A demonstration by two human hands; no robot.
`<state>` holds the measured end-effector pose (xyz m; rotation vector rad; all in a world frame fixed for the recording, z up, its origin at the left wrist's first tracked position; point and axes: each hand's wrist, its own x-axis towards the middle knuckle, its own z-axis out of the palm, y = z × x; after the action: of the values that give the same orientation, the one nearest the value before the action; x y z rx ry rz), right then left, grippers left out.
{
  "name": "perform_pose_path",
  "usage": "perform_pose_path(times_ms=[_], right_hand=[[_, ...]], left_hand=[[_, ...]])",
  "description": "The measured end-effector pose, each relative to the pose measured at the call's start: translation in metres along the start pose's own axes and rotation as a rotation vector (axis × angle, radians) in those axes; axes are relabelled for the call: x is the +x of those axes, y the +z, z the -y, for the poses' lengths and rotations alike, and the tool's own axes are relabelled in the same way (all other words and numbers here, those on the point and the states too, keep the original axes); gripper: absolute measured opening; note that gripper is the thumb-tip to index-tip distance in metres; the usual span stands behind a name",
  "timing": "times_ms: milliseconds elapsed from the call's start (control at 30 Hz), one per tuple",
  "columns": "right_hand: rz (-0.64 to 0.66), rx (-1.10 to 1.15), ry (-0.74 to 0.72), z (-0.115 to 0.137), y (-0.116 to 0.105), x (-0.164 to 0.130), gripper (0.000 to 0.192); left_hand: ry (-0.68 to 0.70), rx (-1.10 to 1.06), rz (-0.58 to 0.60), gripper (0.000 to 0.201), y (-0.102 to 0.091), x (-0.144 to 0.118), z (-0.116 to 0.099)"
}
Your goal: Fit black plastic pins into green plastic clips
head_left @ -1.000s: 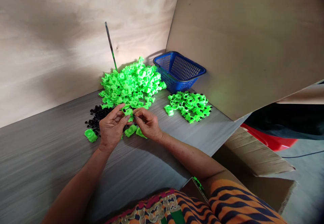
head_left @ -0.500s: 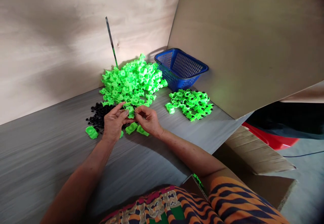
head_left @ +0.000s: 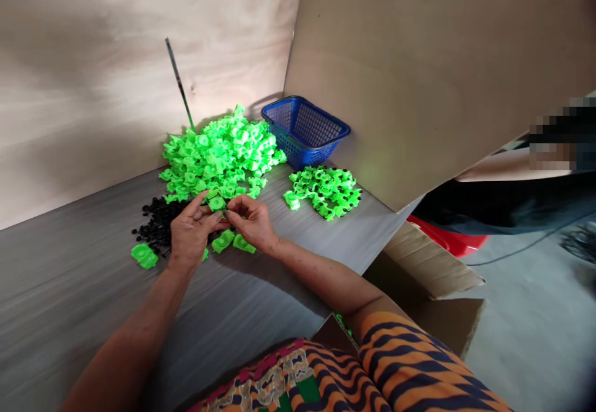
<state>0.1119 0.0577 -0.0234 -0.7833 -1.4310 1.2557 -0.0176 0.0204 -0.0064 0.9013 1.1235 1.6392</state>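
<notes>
My left hand [head_left: 189, 232] is closed around the edge of a green plastic toy car body [head_left: 216, 202], which shows a dark bar across its upper part. From the other side, the closed fingers of my right hand [head_left: 251, 223] pinch at the car's right edge. Any small part between those fingertips is too hidden to make out. Beneath and left of my hands lies a heap of small black wheels [head_left: 156, 223]. Several loose green car bodies [head_left: 145, 255] lie near it, and a big pile of green car bodies [head_left: 214, 157] rises behind my hands.
A blue mesh basket [head_left: 305, 133] stands at the back corner by the panels. Before it lies a cluster of green cars with black wheels [head_left: 326, 192]. A thin dark rod [head_left: 179, 83] sticks up behind the pile. Cardboard boxes [head_left: 428, 269] and another person's arm [head_left: 503, 165] are at right.
The view has swung right, so the table things appear further left. My right fingers have closed in against the toy car's edge; my left hand keeps its hold. The other person's arm shows more.
</notes>
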Motion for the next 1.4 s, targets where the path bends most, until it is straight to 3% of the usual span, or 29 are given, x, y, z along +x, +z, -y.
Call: perform_pose_path(times_ms=[167, 267, 367, 467, 567, 667, 733, 800, 900, 967, 1133, 1267, 1333, 1400], right_hand=[[0.02, -0.024, 0.004, -0.001, 0.001, 0.002, 0.027], [0.018, -0.133, -0.037, 0.005, -0.019, 0.009, 0.019], [-0.079, -0.408, -0.116, 0.018, -0.068, 0.014, 0.007], [-0.249, -0.917, -0.151, 0.033, -0.137, 0.017, 0.008], [-0.425, -1.332, -0.051, 0.041, -0.198, 0.02, 0.016], [-0.499, -1.506, 0.047, 0.039, -0.227, 0.02, 0.021], [-0.493, -1.523, 0.04, 0.033, -0.223, 0.016, 0.023], [-0.419, -1.532, 0.001, 0.024, -0.205, 0.006, 0.024], [-0.153, -1.581, 0.049, 0.011, -0.167, -0.012, 0.025], [-0.077, -1.609, 0.149, 0.004, -0.146, -0.022, 0.029], [-0.107, -1.543, 0.235, -0.008, -0.133, -0.022, 0.027], [-0.221, -1.121, 0.164, -0.014, -0.137, -0.016, 0.014], [-0.258, -0.718, 0.181, -0.013, -0.134, -0.016, 0.012], [-0.197, -0.275, 0.239, -0.007, -0.126, -0.018, 0.022]], left_hand=[[-0.019, 0.02, 0.035, 0.077, -0.001, -0.001, 0.002], [-0.092, 0.083, 0.105, 0.094, -0.001, -0.003, 0.0], [-0.117, 0.139, 0.088, 0.101, 0.0, -0.004, -0.005], [-0.126, 0.138, 0.051, 0.089, -0.003, -0.003, -0.01], [-0.131, 0.133, 0.077, 0.073, -0.005, -0.001, -0.01], [-0.13, 0.144, 0.087, 0.066, -0.005, -0.002, -0.008], [-0.13, 0.154, 0.083, 0.064, -0.005, -0.003, -0.006], [-0.125, 0.159, 0.076, 0.063, -0.004, -0.004, -0.006], [-0.112, 0.166, 0.076, 0.061, -0.003, -0.004, -0.008], [-0.113, 0.169, 0.075, 0.059, -0.002, -0.005, -0.009], [-0.13, 0.174, 0.083, 0.056, -0.002, -0.005, -0.01], [-0.134, 0.183, 0.085, 0.055, -0.002, -0.005, -0.009], [-0.148, 0.185, 0.095, 0.056, -0.001, -0.005, -0.008], [-0.17, 0.182, 0.111, 0.058, 0.001, -0.007, -0.004]])
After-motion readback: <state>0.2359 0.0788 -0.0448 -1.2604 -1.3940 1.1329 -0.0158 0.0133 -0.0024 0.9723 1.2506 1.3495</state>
